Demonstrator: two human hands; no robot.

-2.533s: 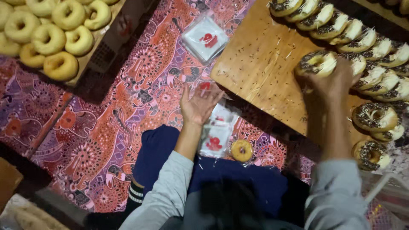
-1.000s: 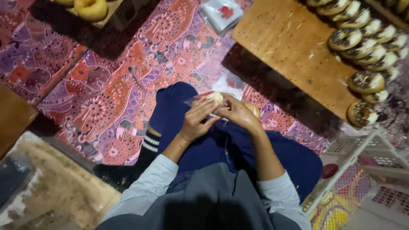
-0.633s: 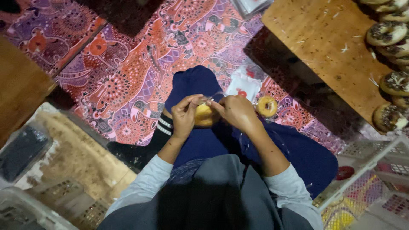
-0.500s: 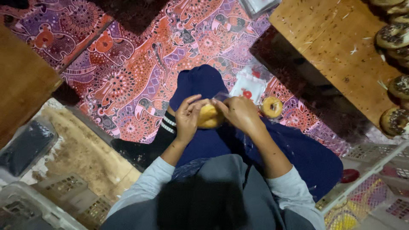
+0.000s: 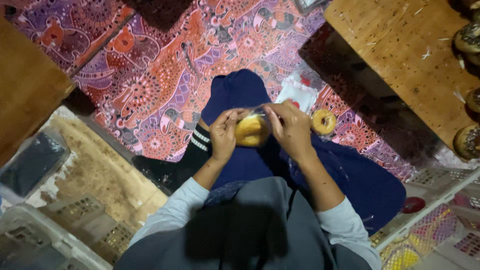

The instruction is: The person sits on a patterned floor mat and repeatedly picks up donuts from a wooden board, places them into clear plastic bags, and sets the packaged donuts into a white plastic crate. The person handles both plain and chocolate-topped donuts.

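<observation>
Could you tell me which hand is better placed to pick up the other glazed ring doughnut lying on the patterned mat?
Probably the right hand. It is nearer to the loose yellow ring doughnut on the red patterned mat. The left hand is on the far side of the doughnut in clear plastic wrap that both hands hold.

Both hands meet at the centre of the frame, just above the lap. The left hand (image 5: 223, 136) curls inward, thumb and fingers pinched. The right hand (image 5: 291, 129) faces it, fingers bent and closed. Both forearms run up from the lower frame, sleeves pushed back, elbows spread apart.
</observation>
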